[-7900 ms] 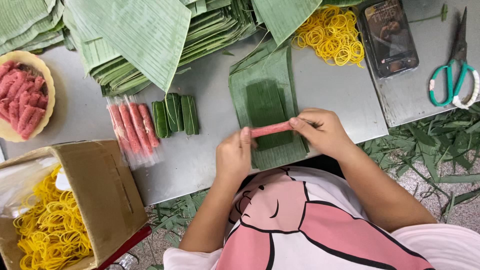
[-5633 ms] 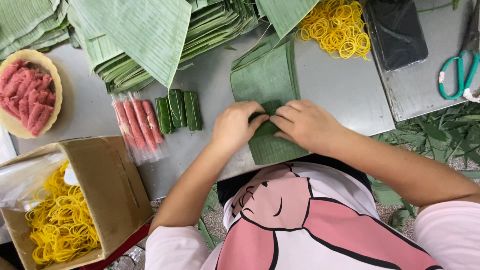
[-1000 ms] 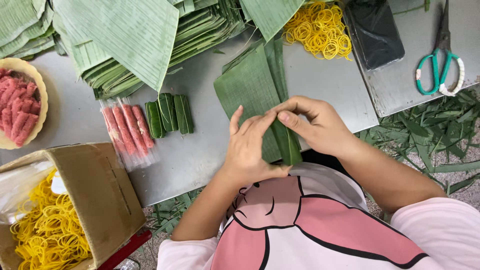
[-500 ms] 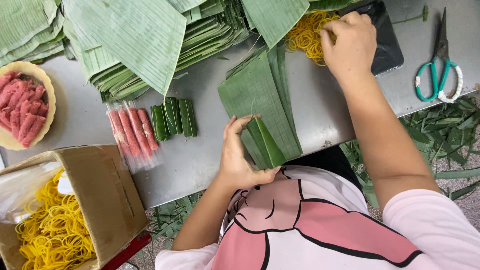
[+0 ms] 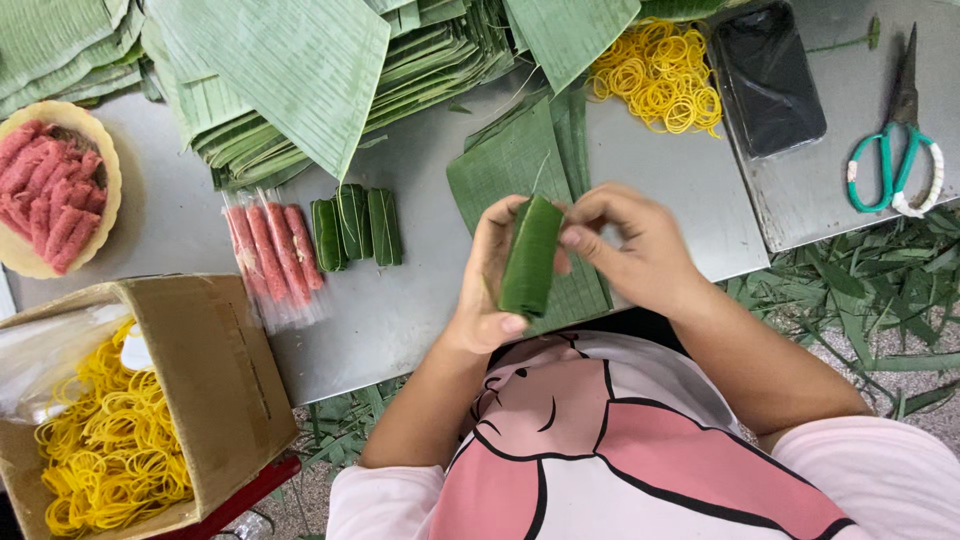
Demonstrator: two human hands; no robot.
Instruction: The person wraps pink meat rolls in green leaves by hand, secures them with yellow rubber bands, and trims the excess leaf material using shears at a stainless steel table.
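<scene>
At centre frame, above the grey table [image 5: 420,310], you hold a leaf-wrapped roll [image 5: 530,257], a short green cylinder tilted slightly off vertical. Your left hand [image 5: 487,290] is clamped around it from the left, the thumb pressed against its lower end; your right hand [image 5: 635,245] pinches its upper end, fingertips closed on the leaf edge. Directly beneath the roll, a cut banana leaf sheet [image 5: 515,170] lies flat on the table, partly covered by both hands. To the left of it, three finished green rolls [image 5: 355,227] lie side by side, touching one another, and just beside them sit pink sausage sticks in clear wrap [image 5: 270,255]. In the upper left of the frame, stacked banana leaves [image 5: 290,80] spread across the table, and at the far left edge a shallow basket [image 5: 108,165] holds more pink meat pieces [image 5: 50,195]. At the upper centre right, a loose heap of yellow rubber bands [image 5: 660,75] lies next to a dark phone [image 5: 768,75], face up. At the upper right, scissors with green-and-white handles [image 5: 895,150] rest on the table. At the lower left, an open cardboard box [image 5: 215,390] contains more yellow bands [image 5: 110,440]. Leaf trimmings [image 5: 880,290] litter the floor at right.
</scene>
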